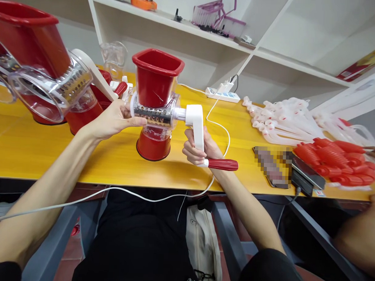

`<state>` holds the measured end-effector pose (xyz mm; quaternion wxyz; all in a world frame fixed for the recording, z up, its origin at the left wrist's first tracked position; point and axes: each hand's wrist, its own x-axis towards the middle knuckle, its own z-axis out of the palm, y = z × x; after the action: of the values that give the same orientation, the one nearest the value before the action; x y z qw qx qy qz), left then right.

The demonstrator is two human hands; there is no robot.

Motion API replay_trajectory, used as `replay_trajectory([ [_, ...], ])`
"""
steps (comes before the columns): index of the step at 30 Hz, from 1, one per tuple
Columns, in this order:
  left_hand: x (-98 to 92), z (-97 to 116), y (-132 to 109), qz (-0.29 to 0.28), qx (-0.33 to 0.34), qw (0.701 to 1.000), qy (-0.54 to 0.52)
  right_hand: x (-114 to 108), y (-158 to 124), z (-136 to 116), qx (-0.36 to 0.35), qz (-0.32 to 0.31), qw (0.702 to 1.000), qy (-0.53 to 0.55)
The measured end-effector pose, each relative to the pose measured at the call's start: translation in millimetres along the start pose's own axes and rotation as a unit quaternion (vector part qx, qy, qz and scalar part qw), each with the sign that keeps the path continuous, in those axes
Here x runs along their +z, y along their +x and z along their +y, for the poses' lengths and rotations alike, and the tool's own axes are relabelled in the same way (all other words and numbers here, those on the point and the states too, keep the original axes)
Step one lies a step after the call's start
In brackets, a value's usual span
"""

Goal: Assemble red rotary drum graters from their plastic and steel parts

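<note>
A red rotary grater (155, 90) stands upright on the yellow table in front of me, with a square hopper, a clear housing and a round red base. Inside the housing lies a perforated metal drum (154, 114). My left hand (112, 119) grips the left end of the housing, thumb along its front and fingers partly hidden behind. My right hand (196, 149) is closed around the white crank (198, 124), whose shaft enters the housing's right end. The crank's red grip (222, 164) points right, below my fingers.
More red graters (39, 49) stand at left. A white cable (161, 200) crosses before me; a power strip (222, 95) lies behind. At right are phones (272, 168), translucent tubes (283, 119), red ribbed parts (337, 160) and another person's arm (361, 232). Shelves (167, 21) rise behind.
</note>
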<state>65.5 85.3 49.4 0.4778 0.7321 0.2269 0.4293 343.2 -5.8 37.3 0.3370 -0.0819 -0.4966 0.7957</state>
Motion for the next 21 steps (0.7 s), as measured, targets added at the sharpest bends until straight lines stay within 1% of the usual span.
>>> replay_trajectory([
  [2, -0.5, 0.1, 0.3, -0.004, 0.004, 1.000, 0.001, -0.7, 2.8, 3.5, -0.001, 0.016, 1.000, -0.005],
  [4, -0.6, 1.0, 0.4, -0.010, 0.008, 1.000, 0.001, -2.7, 7.2, 7.6, 0.009, 0.013, 1.000, -0.011],
  [8, -0.3, 2.6, 0.4, -0.020, 0.009, 1.000, 0.005, -7.2, 16.4, 14.3, 0.025, -0.030, 0.999, -0.021],
  [10, -0.3, 2.3, 0.4, -0.019, 0.010, 1.000, 0.005, -7.1, 19.6, 16.2, 0.022, -0.018, 0.999, -0.035],
  [15, 0.6, 2.2, -0.6, -0.010, 0.013, 1.000, 0.014, -2.5, 19.1, 14.8, 0.036, 0.044, 0.994, -0.095],
  [17, 3.3, 3.3, -2.5, -0.007, 0.003, 1.000, 0.026, 0.2, 11.8, 7.9, 0.070, 0.058, 0.988, -0.122],
  [19, 7.5, 4.2, -5.3, 0.008, -0.005, 0.999, 0.035, 5.4, -1.0, -4.2, 0.121, 0.055, 0.977, -0.170],
  [20, 9.9, 4.3, -6.8, 0.021, -0.006, 0.999, 0.042, 9.5, -8.8, -11.4, 0.149, 0.043, 0.966, -0.205],
  [21, 12.2, 4.0, -8.1, 0.037, -0.005, 0.998, 0.051, 14.8, -17.0, -18.8, 0.176, 0.043, 0.950, -0.256],
])
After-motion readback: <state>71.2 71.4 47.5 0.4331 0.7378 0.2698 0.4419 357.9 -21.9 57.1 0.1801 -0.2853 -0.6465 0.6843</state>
